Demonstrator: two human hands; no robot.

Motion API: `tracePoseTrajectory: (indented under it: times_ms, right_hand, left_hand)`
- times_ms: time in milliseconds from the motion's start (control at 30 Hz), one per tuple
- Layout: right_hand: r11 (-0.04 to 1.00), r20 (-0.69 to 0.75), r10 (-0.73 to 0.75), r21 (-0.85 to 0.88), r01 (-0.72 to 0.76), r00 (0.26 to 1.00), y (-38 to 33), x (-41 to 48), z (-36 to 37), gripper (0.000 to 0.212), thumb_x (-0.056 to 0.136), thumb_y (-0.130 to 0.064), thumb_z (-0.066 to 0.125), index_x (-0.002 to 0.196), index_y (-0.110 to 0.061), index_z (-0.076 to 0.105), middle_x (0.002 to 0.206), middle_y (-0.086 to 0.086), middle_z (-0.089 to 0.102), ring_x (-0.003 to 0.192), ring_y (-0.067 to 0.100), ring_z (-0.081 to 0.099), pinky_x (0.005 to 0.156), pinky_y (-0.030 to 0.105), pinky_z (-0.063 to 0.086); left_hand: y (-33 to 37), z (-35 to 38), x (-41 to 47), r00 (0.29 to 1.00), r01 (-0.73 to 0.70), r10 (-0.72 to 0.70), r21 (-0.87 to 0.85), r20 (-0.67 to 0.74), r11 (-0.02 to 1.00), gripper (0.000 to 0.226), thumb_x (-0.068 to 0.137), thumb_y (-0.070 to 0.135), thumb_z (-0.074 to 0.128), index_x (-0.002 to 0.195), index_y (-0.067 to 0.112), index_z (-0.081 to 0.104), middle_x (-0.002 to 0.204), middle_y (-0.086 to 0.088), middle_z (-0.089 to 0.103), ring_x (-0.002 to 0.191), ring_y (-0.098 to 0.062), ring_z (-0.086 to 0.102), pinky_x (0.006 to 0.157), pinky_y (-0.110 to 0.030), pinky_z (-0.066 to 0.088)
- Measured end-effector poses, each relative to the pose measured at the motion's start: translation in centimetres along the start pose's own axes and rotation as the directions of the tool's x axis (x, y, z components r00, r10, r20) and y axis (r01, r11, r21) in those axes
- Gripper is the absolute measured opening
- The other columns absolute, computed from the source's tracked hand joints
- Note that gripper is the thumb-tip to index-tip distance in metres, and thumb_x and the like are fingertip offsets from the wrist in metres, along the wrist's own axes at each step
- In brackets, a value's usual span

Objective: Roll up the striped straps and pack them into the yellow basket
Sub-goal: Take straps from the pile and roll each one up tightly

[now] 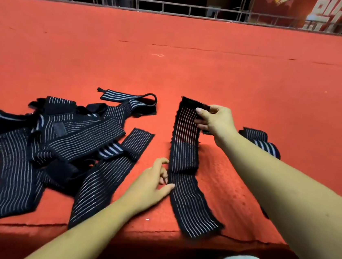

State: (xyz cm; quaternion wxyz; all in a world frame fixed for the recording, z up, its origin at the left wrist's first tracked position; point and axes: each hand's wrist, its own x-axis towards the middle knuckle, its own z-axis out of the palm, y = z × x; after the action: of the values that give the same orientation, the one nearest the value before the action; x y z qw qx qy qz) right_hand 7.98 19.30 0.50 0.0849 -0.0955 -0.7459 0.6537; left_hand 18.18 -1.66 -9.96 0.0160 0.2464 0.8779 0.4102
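Black, white-striped elastic makes up everything to be handled. Left of the strap [184,169] that is laid out lengthwise lies the pile [53,143] of loose straps, tangled and overlapping, seemingly the stock waiting its turn. The strap itself runs flat from the front edge of the carpet [173,65] away from the person, probably straightened so that it winds evenly; its far end is lifted and bent back. Right of the strap, partly hidden behind the forearm [276,184], sit two rolls [260,141], apparently finished and parked aside until packing. The right hand [216,119] pinches the strap's raised far end between thumb and fingers, placed, I judge, to begin the first turn. The left hand [151,182] rests with loosely curled fingers, gripping nothing, its thumb tip touching the strap's left edge about midway, likely to stop it sliding. The basket is not in view. Under the strap the red carpet covers a broad platform, with a seam line beyond the strap and a drop at the front. Far beyond the strap runs a metal railing [162,7] with darkness behind it, and off to the strap's far right hangs a red banner [328,13] with pale lettering.
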Motion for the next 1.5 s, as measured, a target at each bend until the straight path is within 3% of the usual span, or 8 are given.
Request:
tracePoseTrajectory:
  times_ms: [167, 367, 533, 633, 767, 1000, 1233, 1500]
  right_hand:
    - [0.994, -0.071, 0.055, -0.094, -0.061, 0.996, 1.8, 3.4, 1.3, 0.023, 0.095, -0.016, 0.065, 0.077, -0.017, 0.051, 0.078, 0.011, 0.064, 0.052, 0.012, 0.067, 0.036, 0.018, 0.039]
    - [0.944, -0.208, 0.102, -0.288, -0.16, 0.973, 4.0, 6.8, 4.4, 0.032, 0.084, -0.019, 0.074, 0.065, -0.017, 0.048, 0.066, 0.011, 0.067, 0.07, 0.032, 0.074, 0.074, 0.053, 0.06]
    - [0.894, -0.126, 0.036, -0.439, -0.088, 0.991, 5.4, 6.0, 5.4, 0.024, 0.082, -0.016, 0.07, 0.104, -0.009, 0.062, 0.102, 0.017, 0.072, 0.101, 0.032, 0.069, 0.096, 0.043, 0.053]
    - [0.717, 0.113, -0.156, -0.67, 0.191, 0.981, 5.3, 2.4, 4.6, 0.038, 0.085, -0.012, 0.064, 0.123, -0.008, 0.063, 0.121, 0.015, 0.063, 0.112, 0.028, 0.061, 0.1, 0.03, 0.042]
    - [0.507, 0.531, -0.046, -0.717, 0.478, 0.846, 6.6, -2.9, 3.3, 0.039, 0.088, -0.03, 0.069, 0.124, -0.016, 0.066, 0.131, 0.007, 0.064, 0.121, 0.023, 0.059, 0.104, 0.035, 0.044]
    - [0.488, 0.503, 0.048, -0.765, 0.419, 0.863, 8.3, -6.6, 2.5, 0.054, 0.098, -0.033, 0.056, 0.149, -0.022, 0.042, 0.163, -0.001, 0.026, 0.151, 0.014, 0.021, 0.122, 0.052, 0.014]
    - [0.566, 0.45, 0.036, -0.745, 0.353, 0.892, 7.9, -7.1, 2.8, 0.053, 0.093, -0.031, 0.065, 0.143, -0.019, 0.05, 0.16, 0.004, 0.032, 0.147, 0.02, 0.033, 0.121, 0.042, 0.021]
    - [0.567, 0.413, 0.06, -0.764, 0.309, 0.909, 7.3, -8.1, 3.2, 0.053, 0.091, -0.031, 0.068, 0.141, -0.018, 0.053, 0.158, 0.005, 0.036, 0.144, 0.022, 0.038, 0.119, 0.042, 0.027]
  left_hand:
    - [-0.5, -0.4, 0.2, 0.999, 0.038, -0.041, -0.153, -0.022, 0.988, 0.043, 0.092, 0.008, 0.059, 0.122, 0.024, 0.033, 0.08, 0.008, 0.046, 0.062, -0.001, 0.044, 0.068, -0.018, 0.039]
    - [-1.0, -0.3, 0.4, 0.999, 0.047, -0.047, -0.054, -0.005, 0.997, 0.031, 0.088, 0.014, 0.055, 0.113, 0.031, 0.049, 0.088, 0.008, 0.051, 0.079, -0.004, 0.049, 0.083, -0.028, 0.043]
    - [-0.8, -0.3, 0.4, 1.0, 0.013, -0.014, -0.017, -0.025, 1.0, 0.027, 0.086, 0.017, 0.056, 0.111, 0.029, 0.053, 0.089, 0.005, 0.054, 0.082, -0.007, 0.053, 0.083, -0.028, 0.044]
    - [-0.8, -0.2, 0.5, 0.999, 0.018, -0.019, -0.02, -0.041, 1.0, 0.027, 0.087, 0.013, 0.06, 0.109, 0.027, 0.056, 0.088, 0.007, 0.054, 0.081, -0.008, 0.053, 0.08, -0.026, 0.044]
    - [-0.8, -0.1, 0.5, 0.998, 0.027, -0.031, -0.076, -0.051, 0.997, 0.027, 0.084, 0.022, 0.064, 0.108, 0.029, 0.054, 0.082, 0.011, 0.052, 0.073, -0.005, 0.051, 0.073, -0.024, 0.042]
    - [0.9, -0.8, -0.2, 0.991, 0.08, -0.061, -0.153, 0.121, 0.985, 0.033, 0.083, 0.032, 0.076, 0.11, 0.025, 0.06, 0.061, 0.014, 0.044, 0.058, -0.002, 0.039, 0.062, -0.024, 0.036]
    - [4.5, -1.8, -2.8, 0.865, 0.485, -0.441, -0.63, 0.241, 0.606, 0.02, 0.094, -0.005, 0.049, 0.093, 0.016, 0.051, 0.069, -0.004, 0.055, 0.055, -0.01, 0.053, 0.055, -0.027, 0.049]
    - [3.9, -3.1, -5.2, 0.918, 0.309, -0.308, 0.035, 0.25, 0.95, 0.018, 0.09, 0.008, 0.066, 0.092, 0.016, 0.05, 0.061, 0.0, 0.062, 0.042, -0.012, 0.06, 0.047, -0.025, 0.047]
